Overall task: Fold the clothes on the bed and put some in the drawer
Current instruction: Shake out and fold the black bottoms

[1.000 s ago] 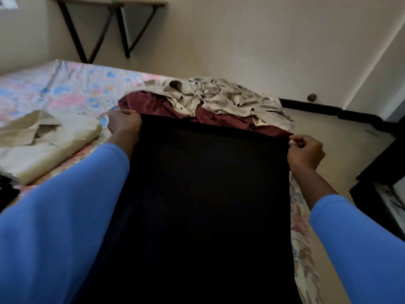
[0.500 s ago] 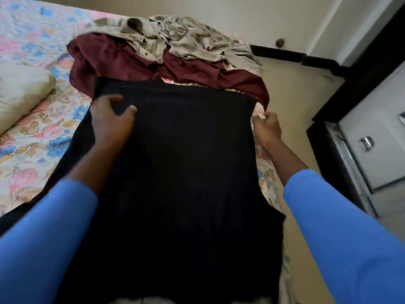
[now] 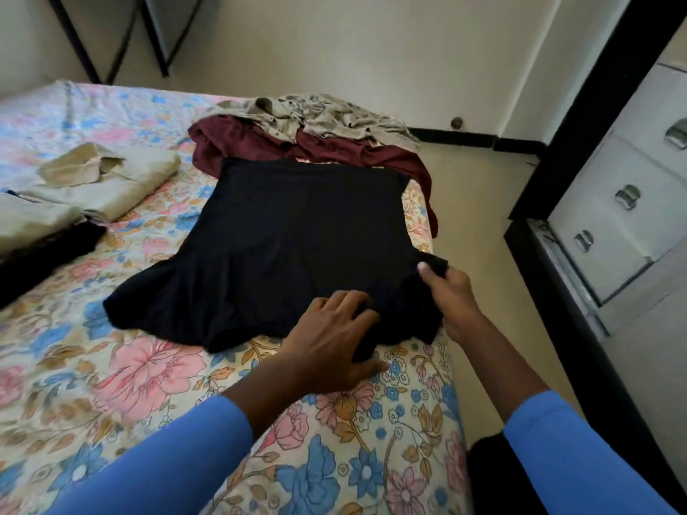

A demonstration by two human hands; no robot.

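Observation:
A black shirt [image 3: 282, 250] lies spread flat on the floral bed [image 3: 141, 373], near its right edge. My left hand [image 3: 334, 340] rests on the shirt's near hem, fingers spread, thumb on the sheet. My right hand [image 3: 451, 291] pinches the shirt's right sleeve and holds it slightly lifted. Beyond the black shirt lies a maroon garment [image 3: 334, 150] with a crumpled beige patterned shirt [image 3: 327, 115] on top of it. The white drawer unit [image 3: 628, 202] with metal handles stands at the right, its drawers closed.
Folded beige clothes [image 3: 107, 176] sit at the bed's left, with a dark garment [image 3: 41, 254] beside them. A strip of floor [image 3: 479, 202] runs between bed and drawers. A black metal bracket [image 3: 156, 35] hangs on the far wall.
The black shirt went from held up by its top corners to lying flat on the bed. Both hands moved back to its near end; the right one now pinches the sleeve.

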